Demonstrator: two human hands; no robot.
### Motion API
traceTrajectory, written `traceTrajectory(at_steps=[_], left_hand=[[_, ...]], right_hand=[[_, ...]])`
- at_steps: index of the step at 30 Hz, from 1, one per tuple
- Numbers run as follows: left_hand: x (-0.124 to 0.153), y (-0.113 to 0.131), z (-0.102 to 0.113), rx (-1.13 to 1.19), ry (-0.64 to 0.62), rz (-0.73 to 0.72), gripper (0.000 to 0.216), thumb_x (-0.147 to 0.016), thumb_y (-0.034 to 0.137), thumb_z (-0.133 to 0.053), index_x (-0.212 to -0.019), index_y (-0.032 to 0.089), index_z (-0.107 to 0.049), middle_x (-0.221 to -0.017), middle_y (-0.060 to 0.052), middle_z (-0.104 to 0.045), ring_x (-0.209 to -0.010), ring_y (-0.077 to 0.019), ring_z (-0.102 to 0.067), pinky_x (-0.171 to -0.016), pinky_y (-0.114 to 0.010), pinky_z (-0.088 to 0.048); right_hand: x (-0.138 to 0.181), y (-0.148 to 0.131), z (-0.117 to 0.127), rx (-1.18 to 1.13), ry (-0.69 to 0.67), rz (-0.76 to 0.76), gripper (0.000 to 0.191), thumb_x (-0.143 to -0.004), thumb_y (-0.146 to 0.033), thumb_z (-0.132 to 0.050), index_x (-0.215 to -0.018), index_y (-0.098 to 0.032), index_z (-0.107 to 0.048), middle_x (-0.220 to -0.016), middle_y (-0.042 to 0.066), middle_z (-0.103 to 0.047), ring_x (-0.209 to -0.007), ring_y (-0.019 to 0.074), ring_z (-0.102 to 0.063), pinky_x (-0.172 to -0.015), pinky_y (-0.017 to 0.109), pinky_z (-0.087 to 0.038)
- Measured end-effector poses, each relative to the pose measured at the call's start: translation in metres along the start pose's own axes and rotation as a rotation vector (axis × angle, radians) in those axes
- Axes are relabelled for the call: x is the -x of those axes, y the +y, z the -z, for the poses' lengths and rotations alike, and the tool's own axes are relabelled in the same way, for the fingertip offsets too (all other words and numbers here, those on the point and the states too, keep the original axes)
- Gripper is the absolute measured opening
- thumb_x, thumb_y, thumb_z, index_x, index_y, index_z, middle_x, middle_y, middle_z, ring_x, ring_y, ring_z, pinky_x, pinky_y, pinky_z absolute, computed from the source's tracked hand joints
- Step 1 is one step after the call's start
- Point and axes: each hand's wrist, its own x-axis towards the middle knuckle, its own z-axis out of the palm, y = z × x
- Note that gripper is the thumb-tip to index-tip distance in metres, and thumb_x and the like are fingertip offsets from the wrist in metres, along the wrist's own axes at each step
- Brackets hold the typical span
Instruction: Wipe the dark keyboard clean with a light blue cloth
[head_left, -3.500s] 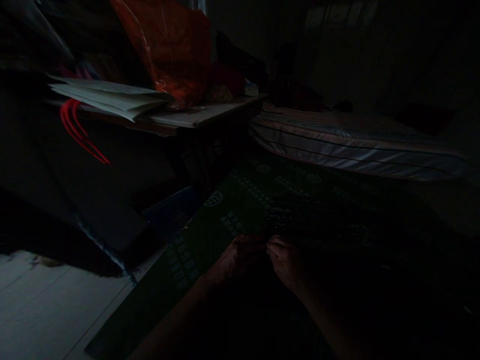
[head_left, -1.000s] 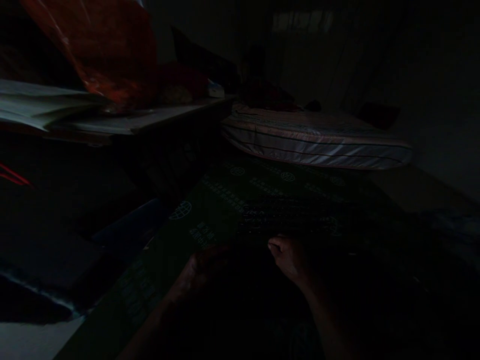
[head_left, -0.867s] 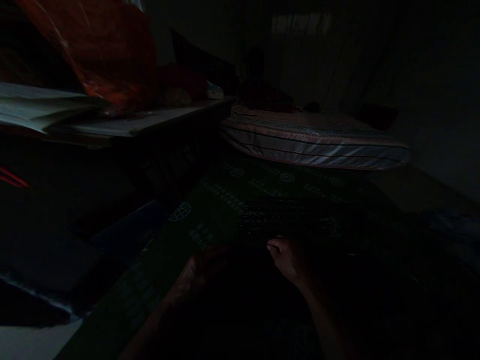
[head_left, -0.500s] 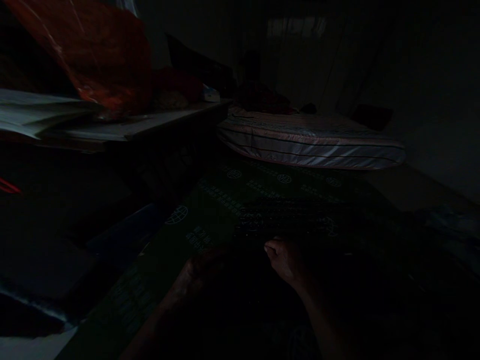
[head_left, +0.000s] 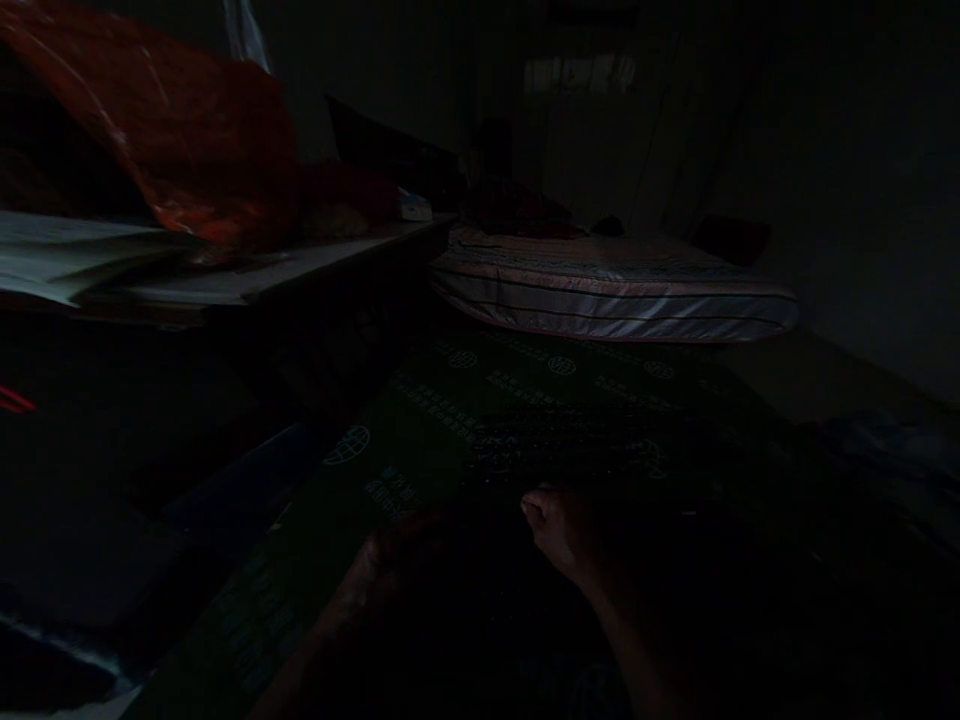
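The room is very dark. My right hand (head_left: pixel 556 532) is closed, thumb and fingers pressed together, low over a green board (head_left: pixel 420 405) printed with pale lettering and globe marks. Whatever it grips is lost in shadow. To its left is my left hand (head_left: pixel 384 562), also low over the board; its fingers fade into the dark, so their pose is unclear. Just beyond my hands, several dark, thin strips (head_left: pixel 555 450) with small bright glints lie side by side on the board. Between and below the hands the picture is almost black.
A striped mattress (head_left: pixel 615 305) lies at the board's far end. On the left, a table (head_left: pixel 300 268) carries papers (head_left: pixel 75 250) and a large orange plastic bag (head_left: pixel 217 150). A pale wall (head_left: pixel 877 290) rises on the right.
The view has shifted slightly, so the far things sit a little lower and further left. Both hands keep nearly the same place and pose over the board.
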Motion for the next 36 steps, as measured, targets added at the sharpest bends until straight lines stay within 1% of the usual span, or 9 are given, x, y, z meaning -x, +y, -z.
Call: traceTrajectory(at_steps=[3, 6, 10, 15, 20, 23, 27, 32, 36], left_hand=[[-0.001, 0.000, 0.001, -0.020, 0.015, -0.001, 0.037, -0.076, 0.046, -0.060, -0.108, 0.028, -0.071, -0.114, 0.001, -0.071, -0.105, -0.0241, -0.064, -0.092, -0.030, -0.052], [-0.002, -0.001, 0.002, -0.034, 0.020, -0.002, 0.039, -0.075, 0.047, -0.061, -0.108, 0.028, -0.071, -0.115, 0.001, -0.070, -0.105, -0.0244, -0.064, -0.091, -0.030, -0.052], [-0.001, 0.000, -0.001, -0.038, 0.037, -0.009, 0.039, -0.077, 0.048, -0.057, -0.107, 0.027, -0.071, -0.115, 0.000, -0.070, -0.104, -0.0242, -0.064, -0.090, -0.029, -0.052], [0.000, -0.001, -0.004, -0.037, 0.049, -0.009, 0.040, -0.079, 0.047, -0.054, -0.109, 0.026, -0.070, -0.116, 0.000, -0.070, -0.107, -0.0235, -0.063, -0.094, -0.029, -0.051], [-0.001, -0.004, -0.002, -0.043, 0.018, -0.004, 0.041, -0.080, 0.049, -0.055, -0.110, 0.027, -0.070, -0.118, 0.001, -0.069, -0.107, -0.0236, -0.063, -0.094, -0.030, -0.051], [0.000, -0.004, -0.001, -0.039, -0.013, 0.001, 0.041, -0.080, 0.050, -0.056, -0.113, 0.029, -0.069, -0.120, 0.001, -0.068, -0.108, -0.0241, -0.064, -0.095, -0.033, -0.052], [0.003, -0.002, -0.004, -0.008, 0.003, -0.015, 0.041, -0.082, 0.050, -0.053, -0.114, 0.028, -0.068, -0.122, -0.001, -0.067, -0.110, -0.0240, -0.062, -0.097, -0.035, -0.051], [0.000, -0.010, -0.004, -0.035, -0.015, -0.024, 0.039, -0.082, 0.047, -0.055, -0.113, 0.027, -0.068, -0.122, -0.002, -0.067, -0.112, -0.0238, -0.061, -0.099, -0.034, -0.049], [-0.004, -0.016, -0.003, -0.053, -0.024, -0.028, 0.042, -0.082, 0.047, -0.056, -0.115, 0.024, -0.066, -0.123, -0.004, -0.066, -0.114, -0.0250, -0.060, -0.099, -0.035, -0.049]], right_hand=[[-0.001, 0.001, -0.002, 0.012, 0.002, 0.007, 0.025, -0.089, -0.020, -0.048, -0.070, -0.019, -0.064, -0.081, 0.001, -0.066, -0.073, 0.0113, -0.056, -0.063, 0.023, -0.031], [-0.001, 0.001, -0.004, 0.008, 0.013, 0.009, 0.024, -0.089, -0.019, -0.048, -0.071, -0.019, -0.064, -0.081, 0.001, -0.066, -0.074, 0.0115, -0.057, -0.064, 0.023, -0.031], [-0.001, 0.001, -0.004, 0.007, 0.023, 0.013, 0.025, -0.089, -0.020, -0.048, -0.071, -0.020, -0.065, -0.082, 0.002, -0.067, -0.074, 0.0112, -0.057, -0.063, 0.024, -0.031], [-0.001, 0.000, -0.002, 0.014, 0.007, 0.009, 0.026, -0.089, -0.020, -0.047, -0.070, -0.019, -0.064, -0.080, 0.002, -0.066, -0.071, 0.0110, -0.056, -0.061, 0.024, -0.030], [0.000, 0.000, -0.001, -0.009, 0.006, 0.014, 0.026, -0.090, -0.019, -0.047, -0.071, -0.020, -0.065, -0.081, 0.002, -0.066, -0.074, 0.0113, -0.057, -0.063, 0.023, -0.032], [0.000, 0.000, -0.001, 0.003, 0.008, 0.011, 0.025, -0.090, -0.019, -0.048, -0.072, -0.021, -0.065, -0.082, 0.002, -0.067, -0.075, 0.0119, -0.058, -0.064, 0.023, -0.033], [0.000, 0.001, -0.002, 0.000, 0.018, 0.019, 0.024, -0.090, -0.020, -0.049, -0.074, -0.020, -0.066, -0.084, 0.002, -0.067, -0.079, 0.0128, -0.059, -0.066, 0.023, -0.034], [0.001, 0.004, -0.004, -0.011, 0.030, 0.033, 0.026, -0.089, -0.018, -0.048, -0.071, -0.020, -0.066, -0.078, 0.001, -0.065, -0.072, 0.0116, -0.056, -0.063, 0.023, -0.032], [0.001, 0.006, -0.007, -0.027, 0.029, 0.030, 0.025, -0.090, -0.019, -0.048, -0.074, -0.020, -0.067, -0.079, 0.002, -0.065, -0.073, 0.0115, -0.057, -0.064, 0.022, -0.033]])
